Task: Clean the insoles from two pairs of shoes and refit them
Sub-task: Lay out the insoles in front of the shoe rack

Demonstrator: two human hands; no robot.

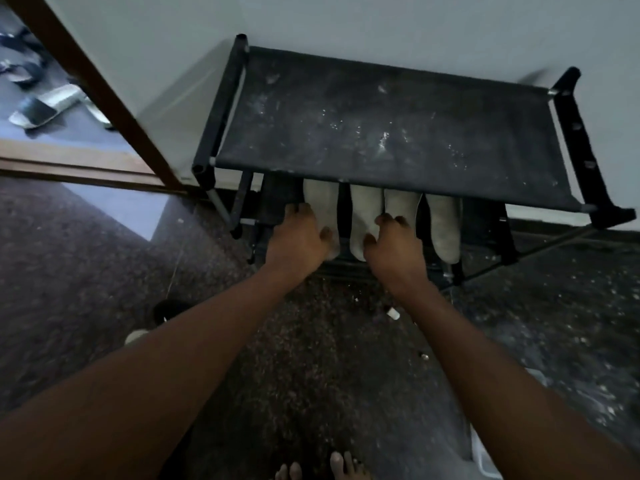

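Note:
Several pale grey insoles lie side by side on the lower shelf of a black shoe rack (568, 126), their far ends hidden under the dusty top shelf. My left hand (298, 239) rests on the leftmost insole (320, 199), fingers curled over its edge and thumb on its surface. My right hand (393, 244) grips two insoles in the middle: the second insole (365, 211) and the third insole (401, 202). A fourth insole (445, 226) lies untouched at the right. No shoes show on the rack.
The rack stands against a white wall. A wooden door frame (114, 109) rises at the left, with sandals (45, 105) on the floor beyond it. Speckled stone floor lies below, with a small white scrap (393, 313) and my toes (322, 469) at the bottom.

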